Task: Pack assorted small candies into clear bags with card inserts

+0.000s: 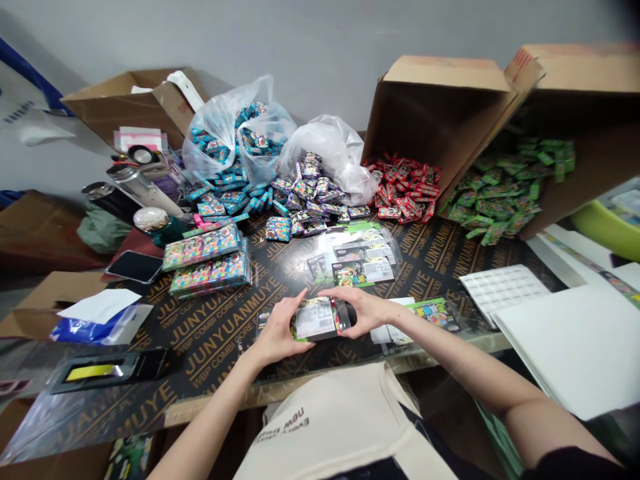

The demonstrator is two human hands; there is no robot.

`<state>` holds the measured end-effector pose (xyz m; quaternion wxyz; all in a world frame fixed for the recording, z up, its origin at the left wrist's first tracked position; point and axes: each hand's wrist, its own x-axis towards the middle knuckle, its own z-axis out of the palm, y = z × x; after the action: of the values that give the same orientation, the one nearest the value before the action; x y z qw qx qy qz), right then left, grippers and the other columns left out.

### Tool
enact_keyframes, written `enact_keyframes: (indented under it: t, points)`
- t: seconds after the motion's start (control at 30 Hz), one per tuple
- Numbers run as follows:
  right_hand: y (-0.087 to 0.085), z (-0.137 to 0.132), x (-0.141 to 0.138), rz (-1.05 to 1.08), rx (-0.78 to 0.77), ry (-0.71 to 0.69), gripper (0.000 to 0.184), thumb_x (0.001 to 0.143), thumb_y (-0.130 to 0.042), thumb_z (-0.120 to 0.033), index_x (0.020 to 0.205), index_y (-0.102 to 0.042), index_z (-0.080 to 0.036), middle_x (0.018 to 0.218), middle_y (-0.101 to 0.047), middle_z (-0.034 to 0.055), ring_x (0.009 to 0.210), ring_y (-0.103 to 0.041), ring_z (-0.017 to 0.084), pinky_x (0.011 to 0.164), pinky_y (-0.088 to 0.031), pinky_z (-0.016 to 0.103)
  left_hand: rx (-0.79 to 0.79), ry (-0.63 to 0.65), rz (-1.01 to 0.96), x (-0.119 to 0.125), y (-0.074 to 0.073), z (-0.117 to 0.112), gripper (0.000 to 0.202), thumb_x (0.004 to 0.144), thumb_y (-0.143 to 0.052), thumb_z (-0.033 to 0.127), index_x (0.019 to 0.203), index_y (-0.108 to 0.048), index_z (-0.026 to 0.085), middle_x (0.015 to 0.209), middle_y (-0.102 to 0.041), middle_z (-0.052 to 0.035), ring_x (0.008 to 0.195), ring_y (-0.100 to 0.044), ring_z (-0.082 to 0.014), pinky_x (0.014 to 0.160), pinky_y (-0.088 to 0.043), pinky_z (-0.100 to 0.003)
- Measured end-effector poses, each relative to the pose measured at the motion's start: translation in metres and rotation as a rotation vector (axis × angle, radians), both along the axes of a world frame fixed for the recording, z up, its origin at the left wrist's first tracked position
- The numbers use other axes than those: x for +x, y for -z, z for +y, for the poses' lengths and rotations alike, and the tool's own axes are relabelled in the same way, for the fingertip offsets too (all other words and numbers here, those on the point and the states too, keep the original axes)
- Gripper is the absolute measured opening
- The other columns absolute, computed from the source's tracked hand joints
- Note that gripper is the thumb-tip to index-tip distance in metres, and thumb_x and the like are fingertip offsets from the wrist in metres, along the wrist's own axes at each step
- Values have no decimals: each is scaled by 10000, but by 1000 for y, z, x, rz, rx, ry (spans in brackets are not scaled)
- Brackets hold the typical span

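Observation:
Both my hands grip a clear plastic retail pack [316,319] with a white label and a green-edged card, held just above the black printed plywood tabletop [225,333]. My left hand [277,329] holds its left end, and my right hand [358,311] wraps its right end. Fingers hide part of the pack. Just beyond my hands lies a spread of similar flat packs [353,263]. A colourful printed card [434,315] lies to the right of my right hand, partly on white sheets.
Heaps of small blue, red and green packets [300,200] spill from plastic bags and tipped cardboard boxes along the back. Stacked multicolour packs, bottles and a phone sit left. White boards lie right. An apron covers my front below the table edge.

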<state>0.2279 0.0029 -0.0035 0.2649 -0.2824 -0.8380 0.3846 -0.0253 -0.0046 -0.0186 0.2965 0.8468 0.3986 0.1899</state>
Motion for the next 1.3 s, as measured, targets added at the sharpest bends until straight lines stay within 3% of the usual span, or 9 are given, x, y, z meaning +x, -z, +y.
enact_keyframes:
  t: [0.27, 0.53, 0.63, 0.77, 0.87, 0.93, 1.0, 1.13, 1.3]
  points:
    - [14, -9, -5, 75, -52, 95, 900, 489, -781, -322, 1284, -378, -193, 1203, -527, 100, 1001, -561, 220, 876, -431, 335, 38, 79, 19, -1, -7, -9, 932, 581, -673, 275, 1384, -200, 233, 1203, -492, -94, 1087, -441, -270, 950, -336, -434]
    - [17, -10, -12, 45, -181, 135, 664, 681, -660, -234, 1290, -397, -248, 951, -658, 32, 752, -633, 157, 718, -490, 298, 46, 95, 36, -1, -4, -20, 937, 594, -666, 266, 1390, -173, 240, 1203, -488, -93, 1085, -434, -270, 951, -334, -446]
    - [19, 4, -1, 59, -97, 225, 704, 686, -664, -295, 1314, -349, -257, 1072, -617, 53, 964, -592, 197, 866, -435, 370, 31, 21, 6, -8, -5, -18, 950, 596, -679, 276, 1391, -161, 228, 1207, -477, -96, 1078, -446, -257, 945, -355, -427]
    - [40, 22, 27, -179, 107, 443, 955, 492, -781, -364, 1327, -338, -232, 1355, -377, 138, 1270, -293, 339, 1009, -197, 534, 55, -164, 13, -22, -3, -12, 925, 606, -678, 269, 1385, -182, 223, 1202, -473, -90, 1069, -464, -242, 946, -361, -415]
    - [53, 22, 35, -243, 157, 483, 847, 560, -729, -291, 1316, -350, -233, 1291, -456, 115, 1217, -376, 310, 1003, -207, 524, 85, -230, 48, -26, 1, -8, 940, 598, -681, 275, 1387, -175, 212, 1183, -492, -92, 1064, -466, -253, 933, -366, -424]
    - [50, 16, 30, -162, 189, 525, 827, 600, -703, -288, 1329, -318, -225, 1274, -473, 104, 1175, -425, 276, 987, -273, 467, 109, -237, 75, -24, 2, -5, 942, 595, -678, 274, 1388, -174, 204, 1202, -488, -103, 1065, -462, -268, 923, -367, -438]
    - [38, 9, 20, -106, 215, 502, 857, 603, -713, -321, 1343, -294, -218, 1291, -457, 108, 1171, -424, 276, 965, -313, 437, 129, -214, 93, -21, 2, -3, 939, 595, -670, 268, 1388, -171, 203, 1232, -471, -110, 1069, -456, -275, 922, -362, -445]
    - [12, -3, 1, -159, 189, 230, 858, 604, -719, -319, 1347, -301, -230, 1279, -478, 101, 1121, -460, 285, 948, -321, 442, 141, -142, 111, -16, -2, -1, 954, 595, -658, 263, 1396, -144, 195, 1204, -488, -101, 1048, -459, -264, 927, -356, -428]
    - [7, -4, -2, -116, 65, 68, 876, 589, -737, -321, 1348, -308, -236, 1295, -467, 86, 1132, -461, 269, 964, -333, 421, 112, -40, 91, -11, -5, -2, 996, 590, -669, 295, 1405, -104, 201, 1136, -520, -86, 1034, -461, -259, 932, -351, -422]
